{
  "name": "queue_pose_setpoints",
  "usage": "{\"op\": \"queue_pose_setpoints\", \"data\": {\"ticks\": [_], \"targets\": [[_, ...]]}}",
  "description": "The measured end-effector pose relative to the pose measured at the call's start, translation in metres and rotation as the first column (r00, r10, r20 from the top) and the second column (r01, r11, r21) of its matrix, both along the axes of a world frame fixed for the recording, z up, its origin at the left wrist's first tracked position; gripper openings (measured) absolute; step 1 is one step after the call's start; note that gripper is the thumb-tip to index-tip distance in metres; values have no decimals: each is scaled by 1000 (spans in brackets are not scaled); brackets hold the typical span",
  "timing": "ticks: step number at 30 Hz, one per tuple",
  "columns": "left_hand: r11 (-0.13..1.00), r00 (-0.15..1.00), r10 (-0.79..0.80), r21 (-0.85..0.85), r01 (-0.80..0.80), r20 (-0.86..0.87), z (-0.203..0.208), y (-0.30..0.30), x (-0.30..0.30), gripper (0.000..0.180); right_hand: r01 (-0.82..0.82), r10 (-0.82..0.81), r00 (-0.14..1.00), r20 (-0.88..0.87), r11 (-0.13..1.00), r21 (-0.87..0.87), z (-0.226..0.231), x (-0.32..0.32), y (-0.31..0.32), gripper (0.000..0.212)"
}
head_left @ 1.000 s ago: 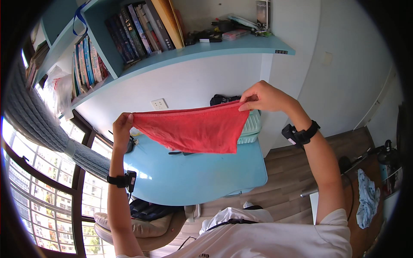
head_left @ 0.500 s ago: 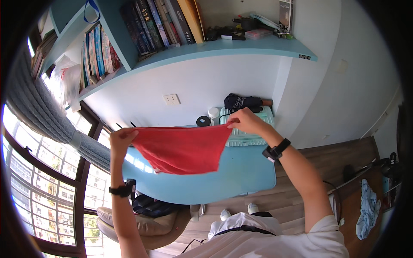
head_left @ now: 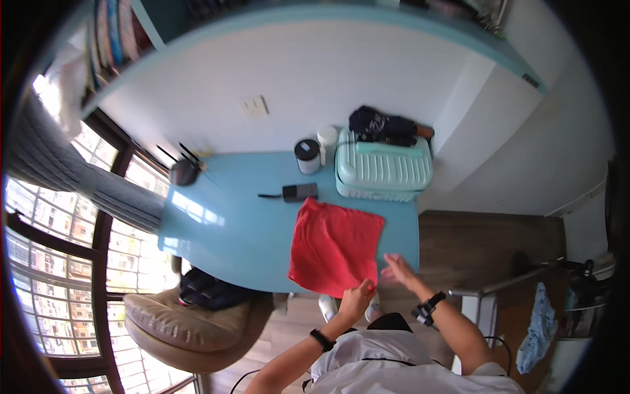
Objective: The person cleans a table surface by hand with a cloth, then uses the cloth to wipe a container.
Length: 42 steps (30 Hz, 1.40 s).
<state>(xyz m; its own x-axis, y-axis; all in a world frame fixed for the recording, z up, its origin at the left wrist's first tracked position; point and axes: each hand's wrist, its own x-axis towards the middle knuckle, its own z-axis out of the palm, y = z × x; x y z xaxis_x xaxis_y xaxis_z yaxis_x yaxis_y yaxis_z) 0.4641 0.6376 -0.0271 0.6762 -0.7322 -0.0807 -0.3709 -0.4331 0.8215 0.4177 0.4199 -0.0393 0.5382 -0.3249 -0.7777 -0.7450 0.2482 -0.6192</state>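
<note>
A red cloth (head_left: 336, 244) lies spread and slightly wrinkled on the blue desk (head_left: 230, 226), and its near edge hangs past the desk's front. The near right corner is pinched in my left hand (head_left: 356, 301), whose forearm reaches across from the lower left. Just right of that corner is my right hand (head_left: 399, 270), apart from the cloth, with its fingers stretched out and holding nothing. Both wrists wear a black band.
A mint-green case (head_left: 384, 172) with a folded dark umbrella (head_left: 384, 126) on it stands at the back right. Near it are a dark-lidded canister (head_left: 307, 157) and a black device (head_left: 300, 192). A router (head_left: 186, 172) sits back left; a beige chair (head_left: 187, 328) stands front left.
The cloth, earlier stretched in the air between both hands, has come down onto the desk. My right hand has let go; my left has moved right to the near corner. The view tilts lower.
</note>
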Motion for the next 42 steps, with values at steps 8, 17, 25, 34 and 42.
{"op": "queue_pose_setpoints", "data": {"ticks": [8,17,25,34,42], "targets": [[982,969,-189,-20,188,-158,-26,-33,-29,36,215,-326,944,56,732,646,-91,-92,38,28],[484,388,846,223,-846,-366,-112,106,45,52,181,-297,955,15,620,764,6,-62,54,49],[299,299,953,314,-901,-51,-145,91,47,50,229,-261,965,-8,833,503,-38,-88,83,43],[345,161,553,49,-937,-818,-75,104,65,33,200,-302,915,268,915,350,3,-83,52,39],[722,37,176,103,-684,-984,72,165,85,6,3,-87,979,184,911,412,141,-97,14,37]]}}
